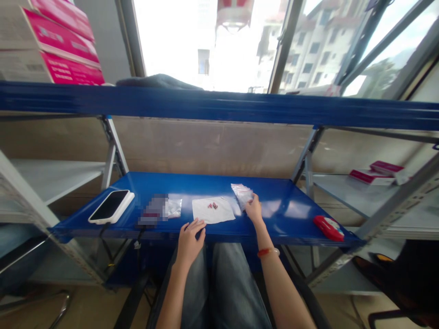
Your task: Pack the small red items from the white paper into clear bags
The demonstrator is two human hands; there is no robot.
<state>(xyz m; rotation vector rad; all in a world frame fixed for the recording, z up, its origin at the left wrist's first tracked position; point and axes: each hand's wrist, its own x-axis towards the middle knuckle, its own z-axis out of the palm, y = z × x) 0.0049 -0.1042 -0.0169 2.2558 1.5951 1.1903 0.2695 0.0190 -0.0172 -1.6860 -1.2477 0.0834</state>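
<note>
A white sheet (pixel 202 214), paper or cloth, lies on the blue shelf top in front of me, with several small dark red pieces (pixel 215 206) on it, too small to name. My left hand (pixel 191 241) is at the sheet's near left corner, its fingers loosely apart and holding nothing. To the right of the sheet is a fanned stack of clear plastic bags (pixel 242 193). My right hand (pixel 254 210) pinches the stack's near right edge; the fingertips are partly hidden. Left of the sheet lies another clear plastic bag (pixel 174 208), beside a blurred-out patch.
A phone in a white case (pixel 111 208) lies at the far left of the blue shelf (pixel 274 228). A red object with a white pattern (pixel 328 228) sits near the right edge. Overhead runs a blue beam (pixel 219 106); pink boxes (pixel 66 41) stand above left.
</note>
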